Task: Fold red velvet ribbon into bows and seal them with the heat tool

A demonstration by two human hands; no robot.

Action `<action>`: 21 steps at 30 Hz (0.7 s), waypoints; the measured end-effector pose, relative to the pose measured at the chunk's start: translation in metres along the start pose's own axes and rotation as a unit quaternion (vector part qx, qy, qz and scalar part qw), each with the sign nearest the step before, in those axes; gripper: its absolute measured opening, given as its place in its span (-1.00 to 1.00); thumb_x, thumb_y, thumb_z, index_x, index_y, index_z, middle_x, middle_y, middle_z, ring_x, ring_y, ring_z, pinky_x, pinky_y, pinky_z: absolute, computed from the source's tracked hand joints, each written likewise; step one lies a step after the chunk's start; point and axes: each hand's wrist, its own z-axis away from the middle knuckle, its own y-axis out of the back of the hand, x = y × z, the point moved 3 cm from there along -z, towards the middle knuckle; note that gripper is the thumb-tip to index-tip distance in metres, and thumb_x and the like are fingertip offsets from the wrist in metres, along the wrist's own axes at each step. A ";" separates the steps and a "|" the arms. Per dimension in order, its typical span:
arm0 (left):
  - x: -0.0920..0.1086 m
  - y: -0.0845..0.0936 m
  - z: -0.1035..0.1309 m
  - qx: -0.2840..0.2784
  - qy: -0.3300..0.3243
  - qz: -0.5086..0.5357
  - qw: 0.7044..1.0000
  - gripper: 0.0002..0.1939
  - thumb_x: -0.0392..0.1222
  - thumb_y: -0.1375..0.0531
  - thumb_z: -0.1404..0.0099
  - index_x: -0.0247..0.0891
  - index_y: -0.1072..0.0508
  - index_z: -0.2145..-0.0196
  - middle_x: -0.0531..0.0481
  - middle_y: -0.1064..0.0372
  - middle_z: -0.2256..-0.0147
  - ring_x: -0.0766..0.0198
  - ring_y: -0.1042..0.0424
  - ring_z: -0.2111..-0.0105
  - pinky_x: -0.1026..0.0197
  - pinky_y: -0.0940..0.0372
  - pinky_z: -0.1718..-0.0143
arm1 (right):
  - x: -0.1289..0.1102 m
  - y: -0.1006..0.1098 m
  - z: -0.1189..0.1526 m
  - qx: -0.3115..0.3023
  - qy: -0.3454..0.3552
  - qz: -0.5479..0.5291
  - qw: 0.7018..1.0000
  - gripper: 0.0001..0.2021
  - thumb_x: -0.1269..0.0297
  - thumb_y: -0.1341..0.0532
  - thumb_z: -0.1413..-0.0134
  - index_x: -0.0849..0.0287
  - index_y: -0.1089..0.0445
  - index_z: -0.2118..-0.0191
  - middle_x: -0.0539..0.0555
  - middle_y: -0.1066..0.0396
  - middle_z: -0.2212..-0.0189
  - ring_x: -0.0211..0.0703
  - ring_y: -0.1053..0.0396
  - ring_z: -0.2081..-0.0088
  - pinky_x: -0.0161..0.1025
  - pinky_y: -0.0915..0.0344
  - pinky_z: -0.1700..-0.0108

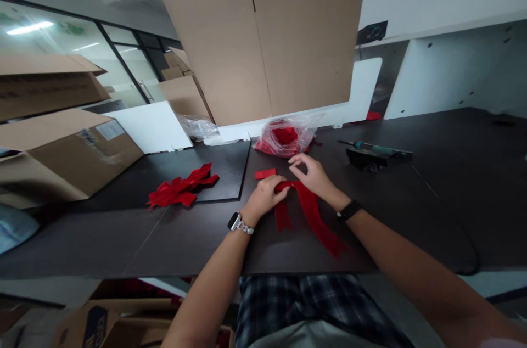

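Ribbon (313, 213), red, is held at the desk (197, 238), around midway along its front edge and a little in from it. It is pinched near its bend by the thumb and fingers of the left hand (264, 196), which are closed on it; two tails run toward the front edge, the longer one slanting right. The right hand (314, 175) is raised just beside the ribbon, its thumb and forefinger curved and parted; whether anything fine is held there cannot be told. A red strip (265, 173) is laid just beyond the left hand. By the rear edge, a clear bag (284, 139) is filled with red pieces. To the left, red bows (181, 189) are heaped at the front edge of a black board (224, 167). To the right, an iron (376, 148) is rested on its stand (366, 159). A carton (82, 150) is placed at the left end.
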 end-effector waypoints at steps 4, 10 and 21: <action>-0.012 0.002 -0.003 0.021 0.083 0.065 0.994 -0.70 -0.07 -0.12 -0.25 -0.38 -0.48 0.25 -0.04 -0.42 0.36 0.41 -0.31 0.41 0.35 -0.18 0.30 | -0.021 -0.007 0.008 -0.078 0.109 0.059 0.989 -0.87 0.21 -0.25 -0.03 0.12 -0.37 0.29 0.06 -0.41 0.37 -0.09 -0.31 0.24 -0.11 -0.11 -0.01; -0.029 0.003 -0.003 0.006 0.265 0.283 0.922 -0.73 -0.09 -0.19 -0.10 -0.41 -0.42 0.39 0.08 -0.28 0.55 0.51 -0.18 0.57 0.42 -0.06 0.49 | -0.015 -0.018 0.013 -0.170 0.229 0.284 0.916 -0.48 0.15 -0.48 0.29 0.19 -0.29 0.19 0.08 -0.37 0.25 -0.06 -0.25 0.19 -0.13 -0.12 0.04; -0.026 0.004 -0.002 -0.027 0.279 0.411 0.868 -0.56 0.07 -0.28 0.03 -0.37 -0.29 0.41 0.18 -0.12 0.63 0.60 -0.01 0.71 0.44 0.14 0.66 | -0.014 -0.024 0.014 -0.062 0.351 0.323 0.877 -0.94 0.41 -0.19 -0.15 0.21 -0.40 0.33 0.10 -0.39 0.34 -0.10 -0.26 0.22 -0.13 -0.16 0.09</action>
